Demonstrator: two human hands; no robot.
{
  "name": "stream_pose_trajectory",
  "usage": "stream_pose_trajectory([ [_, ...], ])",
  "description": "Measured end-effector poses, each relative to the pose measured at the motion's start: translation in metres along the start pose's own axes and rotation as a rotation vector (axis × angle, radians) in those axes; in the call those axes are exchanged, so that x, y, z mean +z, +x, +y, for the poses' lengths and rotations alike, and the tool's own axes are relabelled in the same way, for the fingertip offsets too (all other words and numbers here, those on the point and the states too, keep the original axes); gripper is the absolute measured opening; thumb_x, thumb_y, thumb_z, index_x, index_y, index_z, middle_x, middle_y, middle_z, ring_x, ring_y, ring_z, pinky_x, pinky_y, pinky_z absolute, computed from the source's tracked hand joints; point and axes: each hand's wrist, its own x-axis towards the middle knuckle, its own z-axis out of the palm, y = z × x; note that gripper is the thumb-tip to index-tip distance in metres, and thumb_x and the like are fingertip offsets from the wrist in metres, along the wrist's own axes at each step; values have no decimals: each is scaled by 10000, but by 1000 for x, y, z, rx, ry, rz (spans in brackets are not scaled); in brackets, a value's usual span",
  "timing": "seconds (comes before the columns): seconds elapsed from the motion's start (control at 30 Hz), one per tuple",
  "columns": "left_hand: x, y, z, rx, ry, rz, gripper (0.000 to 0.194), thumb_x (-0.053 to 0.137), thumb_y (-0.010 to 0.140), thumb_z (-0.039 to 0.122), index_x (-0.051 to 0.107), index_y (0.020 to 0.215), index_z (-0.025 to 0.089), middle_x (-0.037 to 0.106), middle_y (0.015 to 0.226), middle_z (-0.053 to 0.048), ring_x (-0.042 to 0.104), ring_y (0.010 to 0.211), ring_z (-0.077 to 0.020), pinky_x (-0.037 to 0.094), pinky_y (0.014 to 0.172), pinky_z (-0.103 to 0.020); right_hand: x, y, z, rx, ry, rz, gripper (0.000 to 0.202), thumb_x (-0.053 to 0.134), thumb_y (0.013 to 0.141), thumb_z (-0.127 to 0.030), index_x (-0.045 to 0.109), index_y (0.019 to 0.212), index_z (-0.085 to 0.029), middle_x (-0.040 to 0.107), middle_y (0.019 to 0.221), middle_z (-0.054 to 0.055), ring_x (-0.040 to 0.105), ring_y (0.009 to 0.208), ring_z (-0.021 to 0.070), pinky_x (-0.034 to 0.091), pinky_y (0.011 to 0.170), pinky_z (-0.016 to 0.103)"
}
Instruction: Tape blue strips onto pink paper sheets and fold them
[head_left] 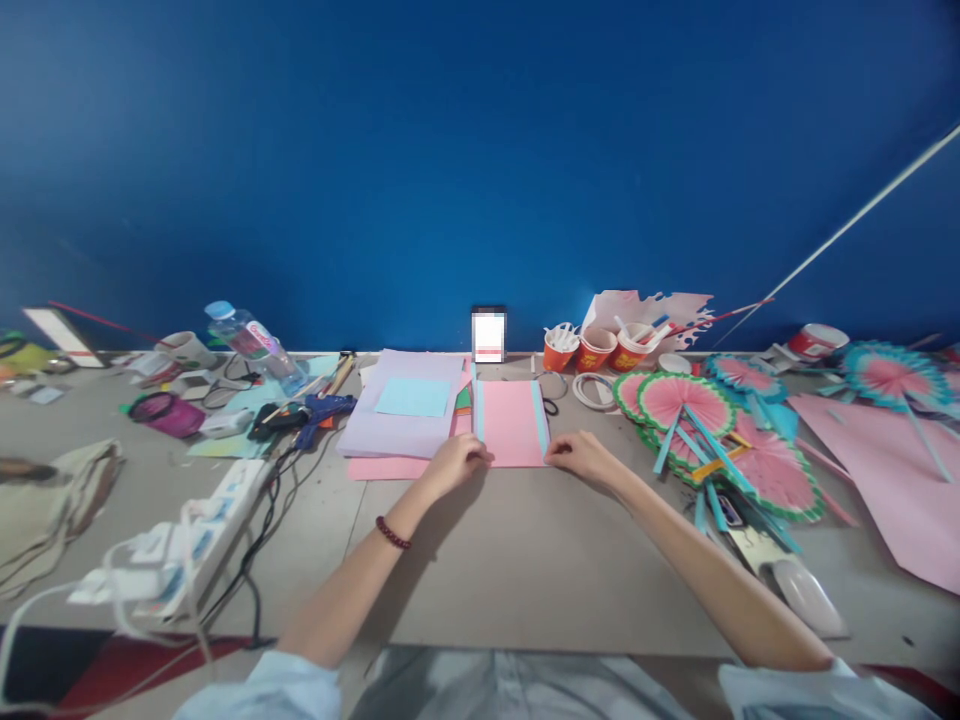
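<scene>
A pink sheet [511, 424] with light blue strips along its left and right sides lies flat in the middle of the table. My left hand [463, 461] has its fingers curled and pressed together at the sheet's lower left corner. At the lower right corner, my right hand [581, 457] pinches the edge in the same way. Left of it, a light blue rectangle of paper [412, 397] rests on a stack of pale lilac sheets [397, 435], with pink paper [386, 469] showing underneath.
Paper cups [561, 350], a cable coil [595, 391] and pink-green paper fans [686, 405] stand or lie to the right. On the left are a bottle [259, 345], a blue glue gun [322, 415] and a power strip [217, 530]. A lit screen [489, 336] leans against the blue wall.
</scene>
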Motion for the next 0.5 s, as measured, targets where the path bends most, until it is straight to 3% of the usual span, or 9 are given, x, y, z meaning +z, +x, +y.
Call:
stream_pose_trajectory([
  [0.37,-5,0,8,-67,-40,-48,42,681,734,171,721,743,176,708,813,-43,656,805,-179,489,724,-253,2,-1,4,-17,9,9,142,593,696,-251,711,707,-173,703,699,21,610,662,151,417,637,232],
  [0.5,-7,3,7,-150,-73,-93,65,674,728,231,710,709,180,717,847,-40,665,806,-193,499,685,-253,2,-2,3,-12,3,13,139,596,695,-252,710,706,-174,698,694,20,607,664,151,416,636,231],
])
